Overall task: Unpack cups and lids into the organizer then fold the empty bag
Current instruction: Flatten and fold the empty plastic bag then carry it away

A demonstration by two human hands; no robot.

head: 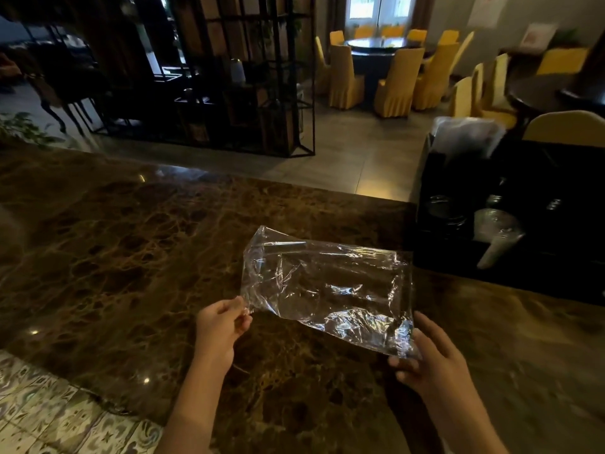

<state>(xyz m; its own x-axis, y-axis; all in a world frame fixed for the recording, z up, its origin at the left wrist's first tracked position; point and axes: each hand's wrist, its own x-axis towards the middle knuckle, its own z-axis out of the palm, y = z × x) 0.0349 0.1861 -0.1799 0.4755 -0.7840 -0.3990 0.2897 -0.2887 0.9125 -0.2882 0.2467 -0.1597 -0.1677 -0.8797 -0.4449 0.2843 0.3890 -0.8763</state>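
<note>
An empty clear plastic bag point(324, 283) is held flat just above the brown marble counter point(131, 257). My left hand point(221, 326) pinches its near left corner. Its near right corner is gripped by my right hand point(432, 362). To the right stands a black organizer point(510, 224). A stack of clear cups point(499, 235) pokes out of one front slot, and dark lids point(445, 213) sit in the slot to its left. More clear plastic point(465, 136) rises from the organizer's back.
The counter's far edge drops to a tiled floor. A black metal shelf point(229, 77) stands beyond it. Yellow-covered chairs point(396, 83) surround dark round tables at the back right. Patterned tiles point(49, 414) lie at the near left.
</note>
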